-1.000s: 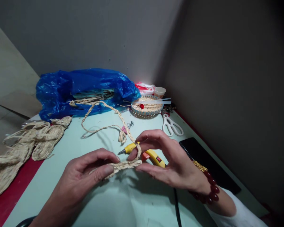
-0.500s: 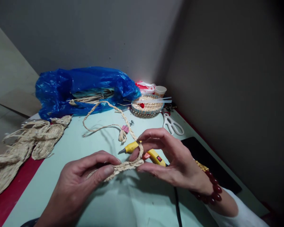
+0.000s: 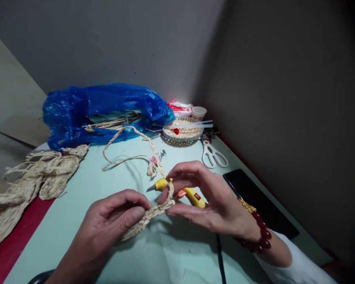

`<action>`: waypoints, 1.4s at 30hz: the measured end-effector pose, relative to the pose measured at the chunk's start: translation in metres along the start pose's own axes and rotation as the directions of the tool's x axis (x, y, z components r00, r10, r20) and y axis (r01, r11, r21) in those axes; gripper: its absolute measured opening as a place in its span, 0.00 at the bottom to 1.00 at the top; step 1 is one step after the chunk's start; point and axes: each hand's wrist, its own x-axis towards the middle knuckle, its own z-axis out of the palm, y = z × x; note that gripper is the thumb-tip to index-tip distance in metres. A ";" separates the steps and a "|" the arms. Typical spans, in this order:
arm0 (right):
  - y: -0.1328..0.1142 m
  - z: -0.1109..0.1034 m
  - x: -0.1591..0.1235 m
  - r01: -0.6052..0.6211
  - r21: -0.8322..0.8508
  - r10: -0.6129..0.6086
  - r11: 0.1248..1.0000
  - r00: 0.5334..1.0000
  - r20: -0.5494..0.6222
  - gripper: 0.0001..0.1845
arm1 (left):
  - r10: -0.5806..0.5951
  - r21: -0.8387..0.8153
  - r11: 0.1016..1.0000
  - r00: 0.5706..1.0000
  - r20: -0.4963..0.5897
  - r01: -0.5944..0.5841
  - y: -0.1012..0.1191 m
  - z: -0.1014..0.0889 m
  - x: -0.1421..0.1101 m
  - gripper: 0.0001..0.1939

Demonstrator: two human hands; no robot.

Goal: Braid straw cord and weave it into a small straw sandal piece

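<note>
A pale straw braid (image 3: 152, 215) is stretched between both hands, folded back on itself in side-by-side rows. My left hand (image 3: 109, 223) pinches the rows between thumb and fingers, covering part of them. At the fold, my right hand (image 3: 205, 197) curls its fingers and thumb around the braid where it bends upward. From there the loose length of braid (image 3: 154, 152) loops away over the table and ends in a frayed tuft near a pink clip (image 3: 154, 159). Behind the right fingers lies a yellow hot glue gun (image 3: 195, 197), its nozzle pointing left.
A blue plastic bag (image 3: 106, 98) with straw strands lies at the back. Right of it are a woven basket (image 3: 182, 140) with glue sticks, a paper cup (image 3: 199, 113), white scissors (image 3: 213, 156) and a black phone (image 3: 258, 201). Braided straw pieces (image 3: 59, 173) lie at the left edge.
Both hands still hold the braid. The right hand has shifted slightly left, and the folded rows have tilted, showing more of their flat side below the left thumb.
</note>
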 end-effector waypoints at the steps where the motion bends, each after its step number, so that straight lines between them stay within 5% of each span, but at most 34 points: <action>1: 0.000 0.000 0.000 -0.001 -0.001 0.001 1.000 1.000 -0.001 0.24 | -0.005 0.001 1.000 1.000 -0.018 0.005 0.000 0.002 -0.001 0.06; 6: 0.002 0.002 -0.003 -0.008 -0.034 0.008 0.999 1.000 -0.007 0.25 | 0.143 0.065 0.988 0.988 -0.051 -0.140 -0.008 0.009 -0.005 0.05; 10: 0.004 0.003 -0.003 -0.005 -0.069 0.005 0.998 1.000 0.004 0.25 | 0.440 0.216 0.884 0.894 -0.090 -0.413 -0.015 0.016 -0.009 0.09; 14: 0.005 0.005 -0.003 0.070 -0.121 -0.071 0.990 0.997 0.000 0.25 | 0.574 0.313 0.784 0.818 -0.035 -0.537 -0.018 0.023 -0.011 0.13; 21: 0.002 0.004 -0.003 0.068 -0.021 -0.068 0.997 0.997 0.030 0.28 | 0.612 0.361 0.746 0.789 -0.041 -0.560 -0.023 0.021 -0.013 0.13; 26: -0.003 0.006 0.000 -0.081 0.171 0.087 0.982 0.996 -0.027 0.22 | 0.704 0.451 0.608 0.707 0.075 -0.653 -0.023 0.015 -0.013 0.15; 31: -0.006 0.007 0.003 -0.227 0.231 0.240 0.946 0.970 -0.029 0.23 | 0.716 0.522 0.473 0.655 0.242 -0.710 -0.024 0.004 -0.010 0.14; 37: -0.010 0.005 0.005 -0.319 0.256 0.331 0.913 0.944 -0.005 0.14 | 0.748 0.532 0.372 0.585 0.315 -0.761 -0.031 -0.008 -0.004 0.19; 41: -0.009 0.009 0.004 -0.325 0.288 0.349 0.901 0.937 -0.034 0.14 | 0.735 0.503 0.492 0.649 0.196 -0.710 -0.031 0.001 -0.010 0.18; 42: -0.008 0.011 0.004 -0.301 0.286 0.331 0.910 0.942 -0.061 0.15 | 0.714 0.491 0.579 0.696 0.080 -0.651 -0.030 0.006 -0.012 0.16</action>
